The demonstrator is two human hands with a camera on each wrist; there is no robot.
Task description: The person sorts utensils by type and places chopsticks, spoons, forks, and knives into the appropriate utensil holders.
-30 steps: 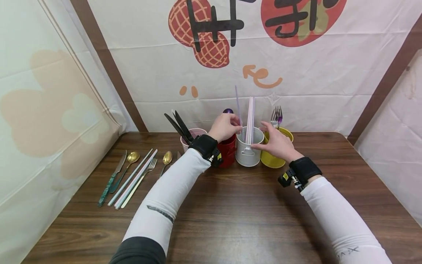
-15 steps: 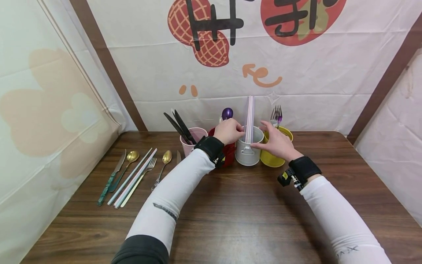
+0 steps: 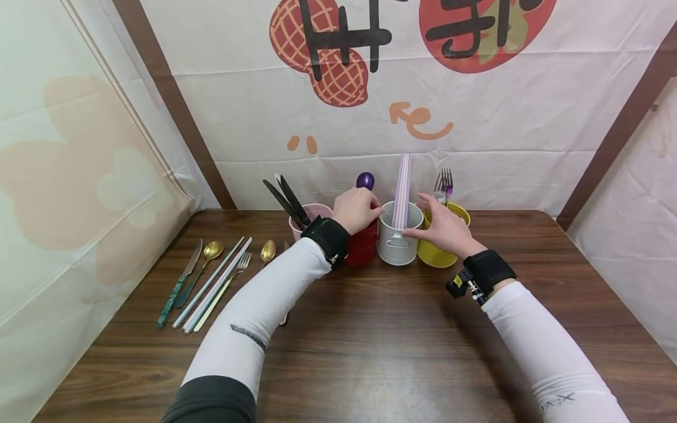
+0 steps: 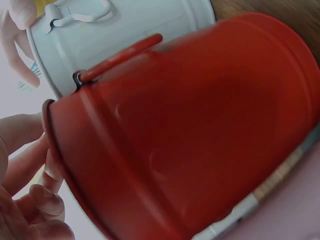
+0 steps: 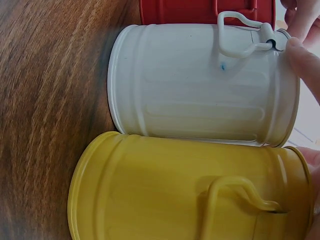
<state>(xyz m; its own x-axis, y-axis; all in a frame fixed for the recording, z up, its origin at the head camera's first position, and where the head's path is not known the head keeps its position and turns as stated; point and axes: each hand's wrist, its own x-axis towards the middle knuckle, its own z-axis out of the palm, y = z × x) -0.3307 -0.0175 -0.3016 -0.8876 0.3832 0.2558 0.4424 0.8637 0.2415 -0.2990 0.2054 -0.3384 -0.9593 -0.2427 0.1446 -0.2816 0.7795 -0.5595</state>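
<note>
A white bucket (image 3: 398,252) holds several pale purple-striped chopsticks (image 3: 403,185) standing upright. My right hand (image 3: 446,230) holds this bucket at its rim, thumb at the front by the handle and fingers farther back. Over the red bucket (image 4: 200,120) is my left hand (image 3: 355,210), its fingers loosely bent and holding nothing. In the left wrist view these fingers are right at the red rim. A purple spoon (image 3: 365,180) rises behind that hand. The yellow bucket (image 5: 165,185), with forks (image 3: 446,181) in it, stands beside the white one under my right hand.
A pink bucket (image 3: 317,211) with black-handled cutlery (image 3: 288,200) stands left of the red one. At the table's left lie a knife (image 3: 182,282), gold spoons (image 3: 213,251), more chopsticks (image 3: 211,288) and a fork (image 3: 227,288). A white curtain hangs behind.
My left hand lowered a thin purple chopstick into the white bucket, let go of it and moved back left over the red bucket. My right hand stayed in place.
</note>
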